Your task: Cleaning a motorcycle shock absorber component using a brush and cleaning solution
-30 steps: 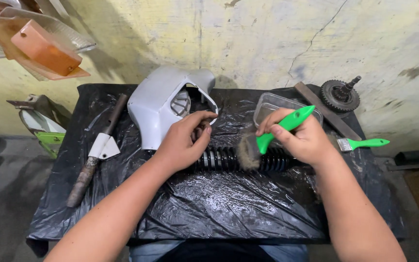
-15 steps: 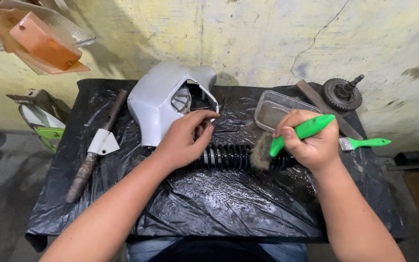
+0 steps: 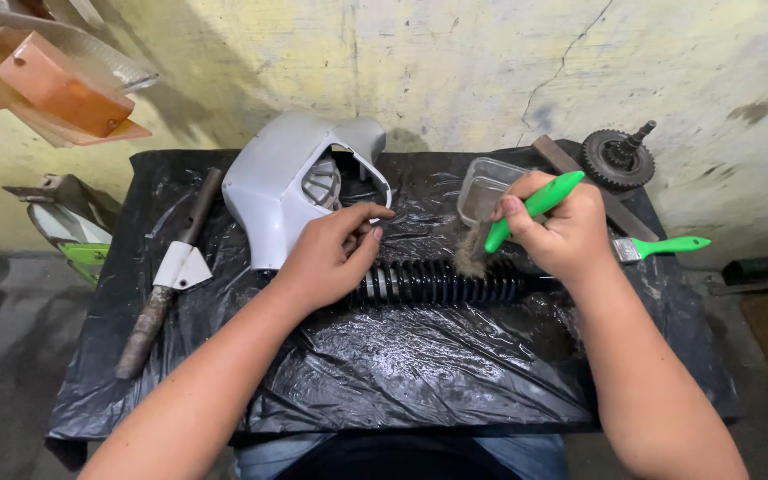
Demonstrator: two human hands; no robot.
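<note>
An orange lens [image 3: 62, 84] hangs top left. A rusty tool [image 3: 166, 276] lies on the black sheet [image 3: 402, 373], beside a grey cowl [image 3: 282, 182]. The left hand [image 3: 326, 258] curls its fingers on the black spring [image 3: 437, 283] at the sheet's centre. The right hand [image 3: 557, 233] grips a green brush [image 3: 513, 222], bristles touching the spring. Behind sits a clear tub [image 3: 482, 191]; right, a gear [image 3: 617, 158] and second brush [image 3: 664, 246].

A table [image 3: 402, 391] stands by a wall, all covered in shiny black plastic. In the middle lies a black spring [image 3: 442, 283] with ribs. Behind it sits a grey cover [image 3: 273, 191] and a clear tub [image 3: 482, 188]. On the left lies a rusty rod [image 3: 166, 280] with a white piece. On the right are a gear [image 3: 618, 158], a flat bar [image 3: 611, 203] and a green brush [image 3: 664, 246].
</note>
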